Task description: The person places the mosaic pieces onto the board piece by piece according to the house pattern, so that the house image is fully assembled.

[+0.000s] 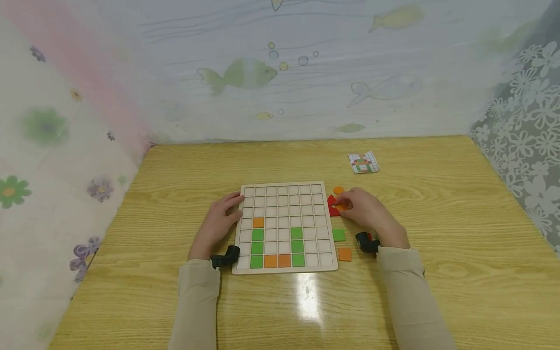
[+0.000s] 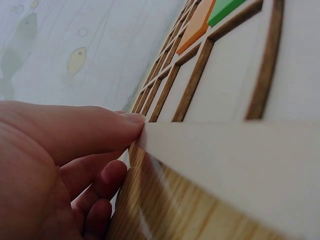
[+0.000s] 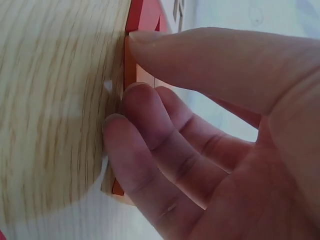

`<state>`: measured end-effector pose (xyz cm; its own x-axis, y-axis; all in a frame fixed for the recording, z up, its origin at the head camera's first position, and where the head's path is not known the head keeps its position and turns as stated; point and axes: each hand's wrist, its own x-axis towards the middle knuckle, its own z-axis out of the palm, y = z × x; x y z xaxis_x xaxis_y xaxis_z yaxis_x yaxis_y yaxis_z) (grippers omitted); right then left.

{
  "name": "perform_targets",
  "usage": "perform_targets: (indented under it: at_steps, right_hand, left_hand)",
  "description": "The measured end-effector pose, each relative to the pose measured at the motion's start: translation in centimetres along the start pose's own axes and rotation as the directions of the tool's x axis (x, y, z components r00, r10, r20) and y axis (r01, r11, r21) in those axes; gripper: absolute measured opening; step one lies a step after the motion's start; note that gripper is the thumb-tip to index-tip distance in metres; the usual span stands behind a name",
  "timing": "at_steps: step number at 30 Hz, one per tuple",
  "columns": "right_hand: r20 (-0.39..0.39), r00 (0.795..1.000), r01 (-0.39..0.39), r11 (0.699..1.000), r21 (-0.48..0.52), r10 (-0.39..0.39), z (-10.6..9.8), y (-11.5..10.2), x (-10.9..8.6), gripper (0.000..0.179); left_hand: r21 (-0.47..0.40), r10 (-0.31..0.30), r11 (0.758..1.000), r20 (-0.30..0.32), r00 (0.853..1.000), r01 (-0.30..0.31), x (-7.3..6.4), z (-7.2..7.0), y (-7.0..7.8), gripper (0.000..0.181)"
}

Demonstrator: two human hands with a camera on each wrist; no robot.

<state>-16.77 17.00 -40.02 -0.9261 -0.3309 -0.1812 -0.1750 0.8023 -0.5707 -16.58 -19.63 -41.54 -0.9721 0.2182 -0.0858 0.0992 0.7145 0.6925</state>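
Note:
A wooden grid board [image 1: 286,271] lies on the table, with several green tiles [image 1: 257,247] and orange tiles [image 1: 284,261] in its lower cells. At its left edge is my left hand [image 1: 217,221]; the thumb tip and forefinger touch the rim, the fingers only loosely bent. Just beyond the right edge, my right hand [image 1: 366,210] pinches an orange piece [image 1: 341,207] low on the table, beside red pieces [image 1: 334,212]. The right wrist view shows the thumb on the side of the orange piece [image 3: 130,62], close to a red piece [image 3: 141,15]. Fingers hide much of its shape.
An orange disc [image 1: 339,190] lies above the red pieces, while a loose green square [image 1: 339,235] and a loose orange square [image 1: 345,254] lie below them. A small pattern card [image 1: 363,163] rests farther back. Fish-printed covering [image 1: 306,112] stands behind the table.

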Motion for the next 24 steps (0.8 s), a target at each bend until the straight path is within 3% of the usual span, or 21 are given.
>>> perform_targets:
  at_steps: [14, 24]
  right_hand:
    - [0.009, 1.000, -0.019, 1.000, 0.005, 0.019, -0.01, 0.26, -0.16, 0.024]
    - [-0.049, 0.999, -0.007, 0.999, 0.040, 0.009, -0.21, 0.27, -0.09, 0.016]
  left_hand:
    - [0.000, 0.002, 1.000, -0.001, 1.000, -0.002, -0.05, 0.00, 0.02, 0.042]
    - [-0.009, 0.001, 1.000, -0.003, 1.000, -0.001, -0.08, -0.12, 0.03, 0.042]
